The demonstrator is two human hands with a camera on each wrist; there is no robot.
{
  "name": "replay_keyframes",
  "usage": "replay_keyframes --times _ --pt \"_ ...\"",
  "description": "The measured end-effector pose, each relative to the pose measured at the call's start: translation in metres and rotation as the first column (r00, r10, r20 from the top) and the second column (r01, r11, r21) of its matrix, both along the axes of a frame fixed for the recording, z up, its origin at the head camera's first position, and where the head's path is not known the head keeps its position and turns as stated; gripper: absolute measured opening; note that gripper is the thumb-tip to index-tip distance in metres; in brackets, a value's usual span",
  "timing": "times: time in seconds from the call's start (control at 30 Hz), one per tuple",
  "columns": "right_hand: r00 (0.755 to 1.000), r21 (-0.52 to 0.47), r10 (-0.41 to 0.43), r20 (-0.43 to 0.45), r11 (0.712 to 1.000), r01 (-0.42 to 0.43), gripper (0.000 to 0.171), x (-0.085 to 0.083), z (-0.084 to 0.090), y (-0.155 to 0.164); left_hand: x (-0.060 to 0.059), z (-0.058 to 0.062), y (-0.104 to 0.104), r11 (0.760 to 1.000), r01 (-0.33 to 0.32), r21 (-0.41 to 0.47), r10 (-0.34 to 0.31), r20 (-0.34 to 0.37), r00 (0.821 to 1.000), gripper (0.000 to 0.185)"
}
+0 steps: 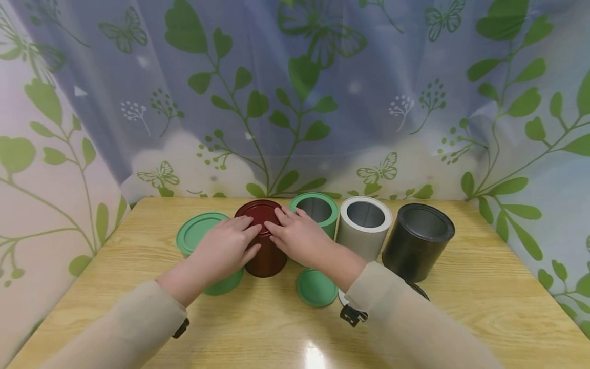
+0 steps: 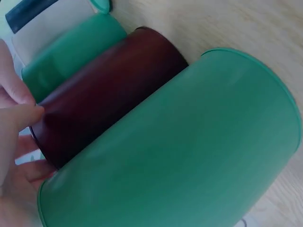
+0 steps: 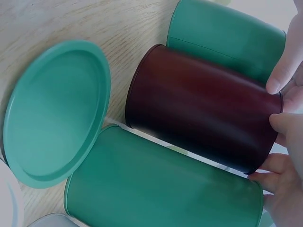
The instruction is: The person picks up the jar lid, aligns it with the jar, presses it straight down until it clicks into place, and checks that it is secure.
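Red can: I see it upright on the table, second from the left in a row of cans, its long axis vertical and its red lid on top.
Direction from the hands: it sits straight ahead of me, between both hands and directly under their fingertips; neither hand is clearly nearer.
Left hand: fingers fairly straight and close together, lying on the left part of the lid, palm over the closed green can next door. It presses flat and clamps nothing.
Right hand: fingers stretched flat onto the lid's right edge, tips almost meeting the left hand's. In the right wrist view its fingertips wrap the can's top rim only lightly.
Neighbours: an open green can just beside the red can on the right, then a white can and a black can.
Loose lid: a green lid lies flat on the table in front of the row, near my right wrist.
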State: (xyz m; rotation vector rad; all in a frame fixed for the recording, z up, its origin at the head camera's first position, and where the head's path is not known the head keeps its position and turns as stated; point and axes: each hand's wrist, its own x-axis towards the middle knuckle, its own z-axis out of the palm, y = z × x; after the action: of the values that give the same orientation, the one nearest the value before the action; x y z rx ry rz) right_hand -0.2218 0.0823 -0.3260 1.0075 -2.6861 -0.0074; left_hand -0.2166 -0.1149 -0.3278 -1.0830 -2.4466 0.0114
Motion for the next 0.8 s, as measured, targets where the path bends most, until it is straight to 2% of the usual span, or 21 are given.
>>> replay_keyframes --times 0.13,0.27,0.4,0.57,0.67,0.8 --pt "1.000 -0.018 0.004 -0.009 1.000 -0.004 0.037 0.000 -0.001 0.001 -0.004 0.003 0.002 1.000 0.018 0.011 -0.018 0.027 0.999 0.029" --pt "1.000 -0.033 0.013 -0.024 0.999 -0.014 0.037 0.000 -0.002 0.002 -0.008 0.006 0.006 1.000 0.016 0.011 -0.016 0.060 0.998 0.030" --pt "0.999 -0.034 0.018 -0.045 0.999 -0.020 0.037 -0.001 -0.004 0.002 -0.014 0.005 0.010 1.000 -0.012 -0.016 0.013 0.076 0.997 0.040" --pt "0.998 -0.029 0.020 -0.060 0.999 -0.022 0.035 -0.001 -0.005 0.002 -0.023 0.000 0.014 0.996 -0.039 -0.078 0.044 0.054 0.998 0.052" --pt "0.998 -0.029 0.022 -0.061 0.999 -0.024 0.035 -0.001 -0.005 0.002 -0.025 0.000 0.017 0.992 -0.083 -0.096 0.089 0.059 0.994 0.059" --pt "0.998 0.005 0.003 -0.055 1.000 -0.002 0.040 0.000 -0.003 0.000 -0.025 -0.001 0.019 0.984 -0.129 -0.122 0.142 0.107 0.984 0.080"
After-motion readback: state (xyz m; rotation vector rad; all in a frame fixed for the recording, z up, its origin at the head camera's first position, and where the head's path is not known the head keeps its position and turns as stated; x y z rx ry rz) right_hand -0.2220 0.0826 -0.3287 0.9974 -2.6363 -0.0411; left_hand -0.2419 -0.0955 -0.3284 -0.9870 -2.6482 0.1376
